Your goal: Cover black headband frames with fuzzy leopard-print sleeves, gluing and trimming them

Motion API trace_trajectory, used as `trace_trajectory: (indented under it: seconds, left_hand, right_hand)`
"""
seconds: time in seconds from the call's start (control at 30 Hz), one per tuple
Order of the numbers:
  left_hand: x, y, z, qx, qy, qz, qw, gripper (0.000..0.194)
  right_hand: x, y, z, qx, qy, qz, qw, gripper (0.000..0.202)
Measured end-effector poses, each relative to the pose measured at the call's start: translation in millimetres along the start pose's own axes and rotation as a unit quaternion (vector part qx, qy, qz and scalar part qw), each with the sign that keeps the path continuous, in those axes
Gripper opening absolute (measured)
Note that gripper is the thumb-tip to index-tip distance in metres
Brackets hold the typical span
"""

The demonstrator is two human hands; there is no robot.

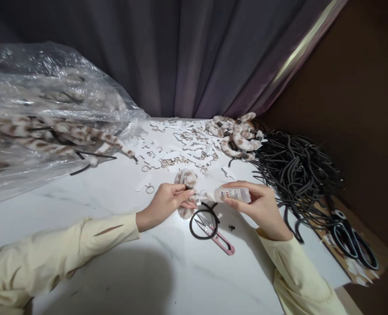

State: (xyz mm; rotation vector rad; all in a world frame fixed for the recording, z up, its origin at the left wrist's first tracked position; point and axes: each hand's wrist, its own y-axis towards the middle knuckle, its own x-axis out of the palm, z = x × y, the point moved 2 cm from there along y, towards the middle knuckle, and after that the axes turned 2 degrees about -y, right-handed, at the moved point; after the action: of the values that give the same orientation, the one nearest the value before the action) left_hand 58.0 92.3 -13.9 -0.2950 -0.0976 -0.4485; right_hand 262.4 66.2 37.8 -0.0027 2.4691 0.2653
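Note:
My left hand (169, 202) is closed on a fluffy white-and-brown plush ring (186, 178), pinching it near the middle of the table. Between the fingers of my right hand (261, 205) lies a small translucent glue bottle (236, 194) with a printed label, tilted sideways. Its nozzle points left, close to my left fingertips; whether it touches the plush cannot be made out. Just below, a black cord loop (191, 227) lies over the blades of pink-handled thread snips (225, 244). A tiny black piece (231, 228) rests to their right.
Metal key rings and clasps (177, 162) are scattered behind my hands. Finished-looking plush rings (243, 138) are piled at the back right, beside a heap of black cords (299, 170). Black-handled scissors (353, 240) lie far right. A clear plastic bag (59, 65) holds plush strips (65, 131) at left.

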Motion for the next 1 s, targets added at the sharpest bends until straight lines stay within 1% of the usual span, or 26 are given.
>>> trace_trajectory:
  seconds: [0.33,0.6,0.8,1.0]
  left_hand:
    - [0.6,-1.0,1.7,-0.008,0.011,0.006,1.0,0.02]
    - [-0.2,0.3,0.4,-0.002,0.005,0.003,1.0,0.021]
    - [-0.1,-0.7,1.3,-0.005,0.011,0.005,1.0,0.022]
    - [-0.4,-0.2,0.5,-0.004,0.013,0.004,1.0,0.023]
  right_hand:
    - [-5.0,-1.2,5.8,0.013,0.026,0.022,0.999,0.016]
    - [1.2,-0.9,1.9,-0.011,0.028,0.011,0.999,0.017]
    - [1.0,-1.4,2.4,-0.022,0.017,-0.005,1.0,0.014]
    - [0.6,-1.3,1.9,-0.025,0.021,0.01,0.999,0.015]
